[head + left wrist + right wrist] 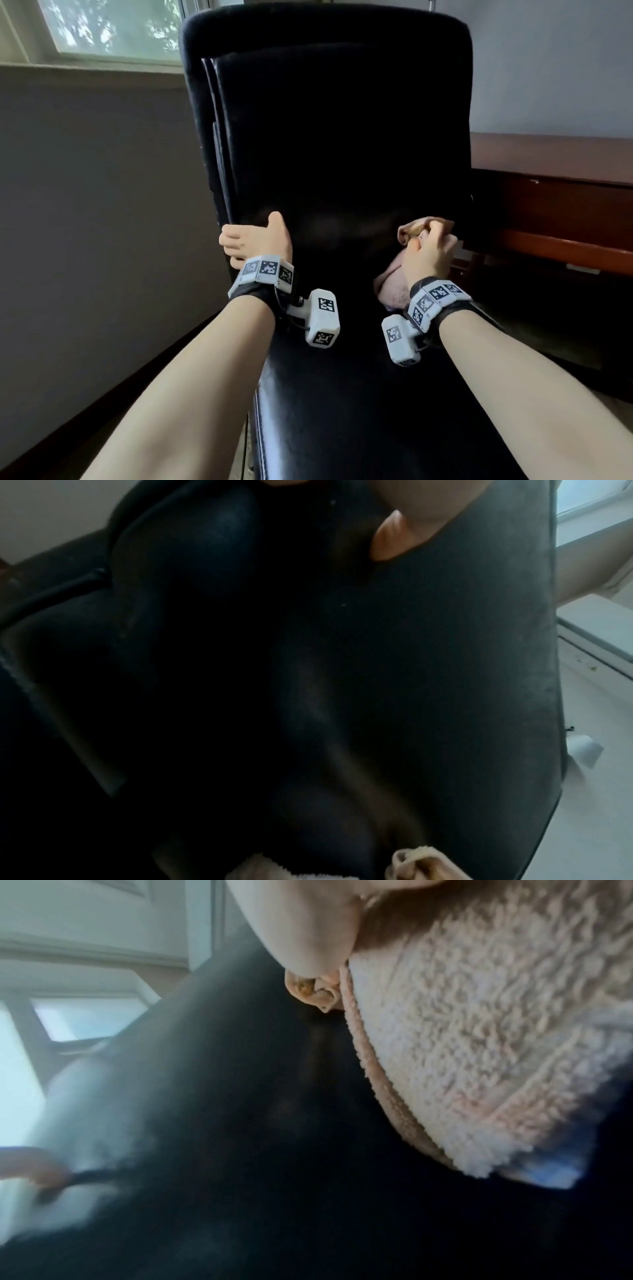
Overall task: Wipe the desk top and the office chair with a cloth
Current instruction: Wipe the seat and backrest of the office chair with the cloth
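Note:
A black office chair (329, 137) fills the middle of the head view, its backrest in front of me and its shiny seat (342, 411) below. My left hand (255, 240) grips the left edge of the backrest low down, thumb on the front face. My right hand (428, 251) holds a bunched beige cloth (424, 226) against the lower right of the backrest; more of the cloth hangs below the wrist. In the right wrist view the fluffy cloth (479, 1042) lies against the dark chair (274, 1150). The left wrist view shows my thumb (394, 536) on the backrest (445, 669).
A reddish-brown wooden desk (555, 154) stands to the right behind the chair. A grey wall (85, 205) with a window (116, 27) is on the left. A dark skirting strip runs along the floor at lower left.

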Demonstrator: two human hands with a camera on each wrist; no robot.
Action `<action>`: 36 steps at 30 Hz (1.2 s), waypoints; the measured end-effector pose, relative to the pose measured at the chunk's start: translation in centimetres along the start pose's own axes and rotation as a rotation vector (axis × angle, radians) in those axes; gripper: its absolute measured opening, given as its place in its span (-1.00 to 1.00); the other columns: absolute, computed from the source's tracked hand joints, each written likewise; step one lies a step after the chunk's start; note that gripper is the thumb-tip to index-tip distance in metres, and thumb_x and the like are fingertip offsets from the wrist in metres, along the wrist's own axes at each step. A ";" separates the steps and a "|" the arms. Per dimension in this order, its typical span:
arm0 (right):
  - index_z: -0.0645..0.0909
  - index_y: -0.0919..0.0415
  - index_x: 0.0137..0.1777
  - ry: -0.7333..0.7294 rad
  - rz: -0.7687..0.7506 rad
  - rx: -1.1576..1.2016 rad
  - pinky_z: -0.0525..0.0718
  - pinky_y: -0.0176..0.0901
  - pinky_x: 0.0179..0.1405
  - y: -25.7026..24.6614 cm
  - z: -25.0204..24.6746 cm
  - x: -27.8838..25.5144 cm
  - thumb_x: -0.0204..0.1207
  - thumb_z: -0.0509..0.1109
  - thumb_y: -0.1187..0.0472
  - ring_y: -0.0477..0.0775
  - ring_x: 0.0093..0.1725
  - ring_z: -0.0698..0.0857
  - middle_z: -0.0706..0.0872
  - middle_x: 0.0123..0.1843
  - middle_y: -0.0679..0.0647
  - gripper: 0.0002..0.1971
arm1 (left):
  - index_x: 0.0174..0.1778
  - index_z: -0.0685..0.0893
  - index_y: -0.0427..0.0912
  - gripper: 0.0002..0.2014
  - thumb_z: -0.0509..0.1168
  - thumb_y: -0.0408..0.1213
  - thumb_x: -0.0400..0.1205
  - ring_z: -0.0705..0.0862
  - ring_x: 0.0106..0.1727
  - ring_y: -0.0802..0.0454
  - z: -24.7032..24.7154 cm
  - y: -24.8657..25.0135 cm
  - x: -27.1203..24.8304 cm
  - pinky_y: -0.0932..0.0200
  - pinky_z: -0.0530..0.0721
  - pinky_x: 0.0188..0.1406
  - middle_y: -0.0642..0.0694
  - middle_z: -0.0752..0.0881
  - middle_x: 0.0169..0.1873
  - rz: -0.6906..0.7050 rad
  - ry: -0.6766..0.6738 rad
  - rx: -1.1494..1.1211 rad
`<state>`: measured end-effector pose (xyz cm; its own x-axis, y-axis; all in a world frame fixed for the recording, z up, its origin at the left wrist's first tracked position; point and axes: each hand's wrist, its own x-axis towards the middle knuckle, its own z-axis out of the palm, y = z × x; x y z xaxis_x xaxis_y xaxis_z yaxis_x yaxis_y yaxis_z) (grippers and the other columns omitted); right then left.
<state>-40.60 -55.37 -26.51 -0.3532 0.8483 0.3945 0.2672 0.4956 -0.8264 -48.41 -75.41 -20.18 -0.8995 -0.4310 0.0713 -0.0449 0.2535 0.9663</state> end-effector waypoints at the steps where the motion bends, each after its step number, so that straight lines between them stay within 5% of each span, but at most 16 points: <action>1: 0.42 0.18 0.28 0.030 -0.054 0.053 0.55 0.08 0.14 -1.3 -0.4 0.1 0.56 0.29 0.27 0.30 0.23 0.55 0.42 0.31 0.27 -0.70 | 0.42 0.25 -0.33 -0.37 0.29 -0.23 0.46 0.34 0.43 -0.14 -0.3 0.5 0.3 -0.12 0.25 0.48 -0.19 0.27 0.44 -0.002 0.018 0.006; 5: 0.44 0.07 0.27 0.057 -0.292 0.183 0.52 0.16 0.27 -8.0 -1.8 -0.1 0.48 0.39 0.19 0.16 0.27 0.58 0.54 0.32 0.07 -0.63 | 0.49 0.27 -0.21 -0.35 0.26 -0.41 0.43 0.30 0.51 -0.08 -1.6 3.5 2.3 -0.06 0.17 0.56 -0.10 0.22 0.52 0.202 0.039 -0.093; 9: 0.43 -0.09 0.28 -0.013 -0.537 0.175 0.52 0.09 0.15 -14.9 -1.7 -1.3 0.48 0.37 0.11 0.11 0.27 0.53 0.48 0.40 -0.06 -0.62 | 0.51 0.38 -0.25 -0.51 0.18 -0.33 0.62 0.34 0.52 -0.07 -3.4 7.2 5.0 -0.02 0.24 0.52 -0.14 0.35 0.53 0.501 -0.032 -0.303; 12: 0.56 0.08 0.31 -0.020 -0.818 0.162 0.46 0.18 0.25 -19.7 -0.5 -1.8 0.43 0.40 0.28 0.24 0.26 0.52 0.48 0.44 0.13 -0.57 | 0.50 0.41 -0.31 -0.58 0.09 -0.29 0.71 0.36 0.52 -0.09 -4.5 8.9 7.4 0.12 0.26 0.44 -0.20 0.40 0.51 0.476 -0.072 -0.306; 15: 0.67 0.14 0.22 0.062 -1.046 0.128 0.50 0.16 0.12 -23.4 1.3 -1.6 0.30 0.48 0.32 0.32 0.10 0.62 0.59 0.34 0.27 -0.56 | 0.54 0.37 -0.14 -0.56 0.08 -0.17 0.72 0.40 0.49 -0.09 -5.3 9.3 9.0 0.04 0.27 0.45 -0.14 0.40 0.51 0.420 -0.066 -0.253; 18: 0.72 0.05 0.19 0.060 -1.115 0.034 0.48 0.18 0.09 -24.1 3.8 -1.7 0.29 0.46 0.22 0.32 0.10 0.64 0.64 0.30 0.24 -0.59 | 0.63 0.20 -0.06 -0.47 0.06 -0.03 0.74 0.29 0.58 -0.10 -5.2 9.0 9.6 0.04 0.18 0.53 -0.11 0.29 0.60 0.376 -0.184 -0.251; 22: 0.67 -0.09 0.27 0.021 -1.222 -0.186 0.51 0.25 0.06 -22.3 6.2 -1.9 0.40 0.18 -0.01 0.27 0.21 0.46 0.61 0.33 0.23 -0.54 | 0.64 0.18 -0.17 -0.36 0.02 0.14 0.72 0.37 0.54 -0.11 -4.4 8.1 9.6 0.10 0.26 0.48 -0.17 0.37 0.55 0.270 -0.326 -0.303; 26: 0.66 -0.11 0.26 0.114 -1.125 -0.257 0.55 0.20 -0.06 -22.3 5.1 0.3 0.38 0.30 0.15 0.34 0.06 0.56 0.59 0.31 0.27 -0.57 | 0.51 0.34 -0.25 -0.44 0.01 0.09 0.74 0.47 0.43 -0.07 -3.8 7.6 9.8 0.23 0.31 0.26 -0.16 0.50 0.43 0.265 -0.216 -0.315; 32: 0.48 -0.18 0.40 0.227 -0.626 -0.338 0.47 0.18 0.04 -16.4 1.5 9.3 0.60 0.25 0.16 0.37 0.18 0.48 0.39 0.43 0.24 -0.61 | 0.38 0.45 -0.28 -0.53 -0.01 0.03 0.76 0.48 0.02 0.06 -2.6 7.5 9.8 0.37 0.28 -0.10 -0.08 0.57 0.08 0.230 -0.121 -0.378; 36: 0.42 -0.16 0.45 0.253 -0.344 -0.183 0.41 0.29 0.19 -13.7 -0.1 12.9 0.62 0.22 0.08 0.38 0.32 0.39 0.32 0.46 0.24 -0.60 | 0.38 0.46 -0.30 -0.53 -0.01 0.01 0.77 0.46 0.01 0.09 -2.4 7.5 9.5 0.42 0.24 -0.23 -0.03 0.50 0.02 0.237 -0.081 -0.358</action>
<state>-48.75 -51.23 -10.09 -0.2249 0.6361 0.7381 0.3345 0.7619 -0.5547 -56.30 -79.65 -11.64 -0.8987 -0.3239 0.2956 0.3076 0.0147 0.9514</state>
